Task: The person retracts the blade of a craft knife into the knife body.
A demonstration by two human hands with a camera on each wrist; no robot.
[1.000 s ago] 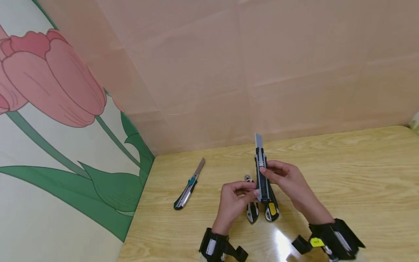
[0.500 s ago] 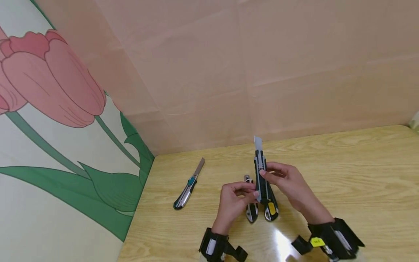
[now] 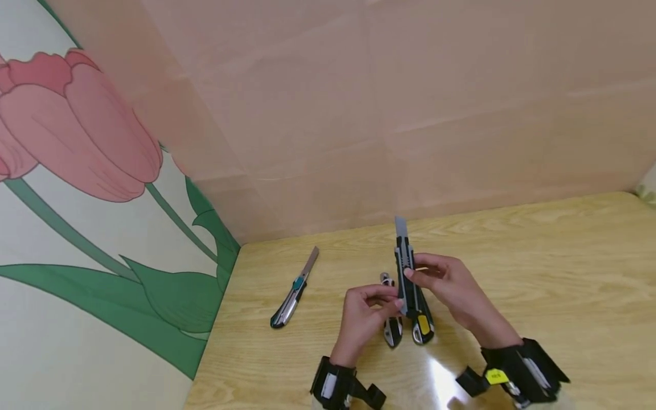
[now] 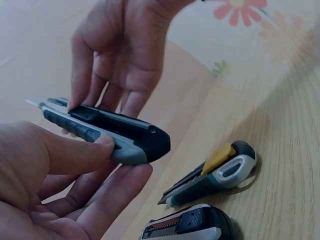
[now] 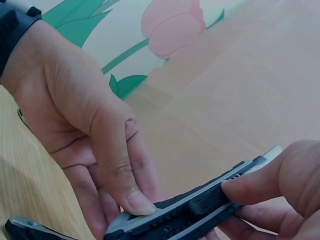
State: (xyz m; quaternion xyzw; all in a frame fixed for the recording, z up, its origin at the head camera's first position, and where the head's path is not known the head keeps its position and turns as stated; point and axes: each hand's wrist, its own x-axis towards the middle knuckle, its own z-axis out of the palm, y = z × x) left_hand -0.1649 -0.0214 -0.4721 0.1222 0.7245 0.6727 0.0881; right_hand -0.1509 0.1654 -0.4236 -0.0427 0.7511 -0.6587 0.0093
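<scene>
A grey and black utility knife is held up over the table, its blade extended and pointing away. My left hand pinches its rear end between thumb and fingers. Nearer the blade, my right hand grips the body, and its thumb presses on the black ribbed slider. Below the held knife lie a knife with a yellow part and a silver and black knife. Off to the left, another cutter with a teal slider lies with its blade out.
Everything lies on a wood-grain table. Behind it hangs a plain pinkish-brown sheet, and at the left stands a tulip-patterned panel. Each wrist wears a black camera mount.
My right thumb has moved a little back along the held knife, and slightly less blade sticks out. My left hand has stayed nearly in place at the rear end.
</scene>
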